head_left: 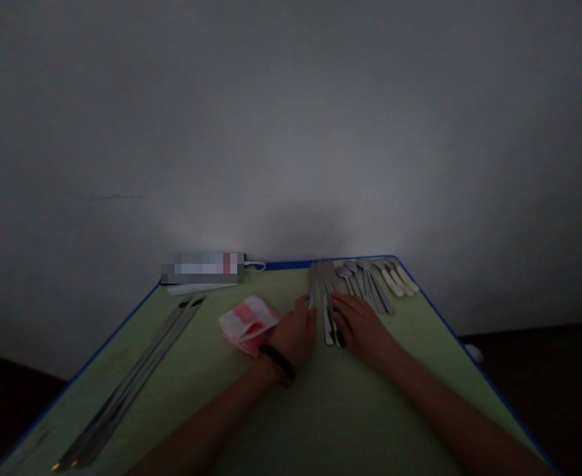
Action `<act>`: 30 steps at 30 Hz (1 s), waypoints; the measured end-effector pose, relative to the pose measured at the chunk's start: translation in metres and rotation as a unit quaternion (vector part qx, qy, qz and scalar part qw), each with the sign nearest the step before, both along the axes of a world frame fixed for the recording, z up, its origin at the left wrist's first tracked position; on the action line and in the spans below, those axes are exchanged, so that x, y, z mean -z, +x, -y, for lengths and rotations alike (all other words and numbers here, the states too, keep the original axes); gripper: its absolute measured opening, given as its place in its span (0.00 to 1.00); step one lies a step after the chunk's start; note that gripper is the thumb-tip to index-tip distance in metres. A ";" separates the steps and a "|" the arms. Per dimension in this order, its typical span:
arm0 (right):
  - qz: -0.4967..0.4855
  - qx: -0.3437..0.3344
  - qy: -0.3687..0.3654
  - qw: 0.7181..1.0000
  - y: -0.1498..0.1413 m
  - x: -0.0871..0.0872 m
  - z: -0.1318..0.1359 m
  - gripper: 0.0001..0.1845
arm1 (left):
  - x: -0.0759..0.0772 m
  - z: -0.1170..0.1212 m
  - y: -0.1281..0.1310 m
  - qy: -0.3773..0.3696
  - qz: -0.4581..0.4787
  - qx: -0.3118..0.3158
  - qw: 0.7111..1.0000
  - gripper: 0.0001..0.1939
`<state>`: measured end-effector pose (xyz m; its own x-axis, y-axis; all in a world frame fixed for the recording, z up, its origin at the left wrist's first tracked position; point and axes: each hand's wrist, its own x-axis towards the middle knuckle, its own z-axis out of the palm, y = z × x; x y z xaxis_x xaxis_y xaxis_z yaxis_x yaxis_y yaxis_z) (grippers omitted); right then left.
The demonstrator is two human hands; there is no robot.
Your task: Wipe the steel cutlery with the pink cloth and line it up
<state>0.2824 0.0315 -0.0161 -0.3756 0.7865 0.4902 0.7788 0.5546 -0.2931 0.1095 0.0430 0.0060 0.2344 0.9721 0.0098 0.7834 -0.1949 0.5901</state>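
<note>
Satin metal, matt surrounds

At the grip, the table knives (327, 322) were smooth, glossy metal, like the spoons (372, 285) to its right. Left of it lay matt checked cloth (246, 318); farther left, long strips (153, 363) gleamed, metallic. Beneath, the tabletop (355, 416) looked smooth, matt.

The person's left hand (294, 334) wears a thick, dark bracelet (277, 361) at the wrist. Both forearms (211, 411) are bare where they show.

One head-worn camera looks forward and down from close above the counter (330, 416), at six o'clock, toward the wall (291, 119) at twelve.
</note>
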 end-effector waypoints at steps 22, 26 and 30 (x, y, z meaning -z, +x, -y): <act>0.072 0.037 0.017 0.997 -0.004 0.002 0.007 0.18 | 0.007 0.007 -0.021 0.191 -0.180 0.148 0.953 0.18; 0.089 0.054 0.016 0.994 -0.005 0.003 0.008 0.18 | 0.016 0.003 -0.020 0.181 -0.178 0.195 0.948 0.22; 0.101 0.060 0.003 0.993 -0.005 0.003 0.010 0.20 | 0.013 -0.001 -0.021 0.155 -0.184 0.254 0.937 0.24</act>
<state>0.2770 0.0216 -0.0193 -0.3697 0.8293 0.4190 0.8822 0.4549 -0.1218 0.0887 0.0438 -0.0074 0.7090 0.6981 0.0998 0.6827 -0.7149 0.1512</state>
